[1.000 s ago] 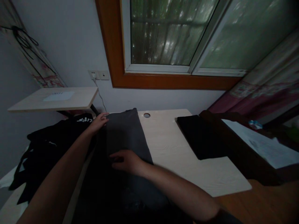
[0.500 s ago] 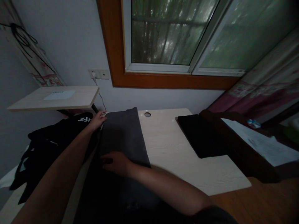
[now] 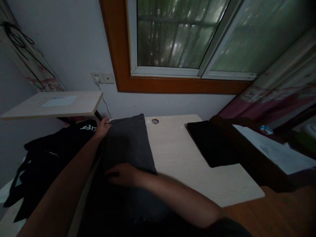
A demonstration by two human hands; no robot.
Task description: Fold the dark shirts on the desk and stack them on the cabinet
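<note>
A long dark grey garment [image 3: 130,138] lies folded lengthwise on the pale wood table [image 3: 172,148]; its kind does not show clearly, and its near end fades into shadow. At its far left corner my left hand [image 3: 103,127] has its fingers closed on the cloth edge. My right hand [image 3: 123,174] rests lower down along the garment's left side, fingers bent and gathered at the cloth. The far edge of the garment has a small raised crease near its right corner.
Black clothing with white lettering [image 3: 59,144] is heaped at left, beneath a small raised shelf [image 3: 81,110]. A folded black cloth [image 3: 209,141] lies at the table's right side. Beyond it, a dark surface holds a white sheet [image 3: 274,148]. The window wall [image 3: 158,102] stands behind.
The view has shifted slightly. The garment's far edge looks a little more folded over near my left hand. Both hands stay at nearly the same places on the cloth.
</note>
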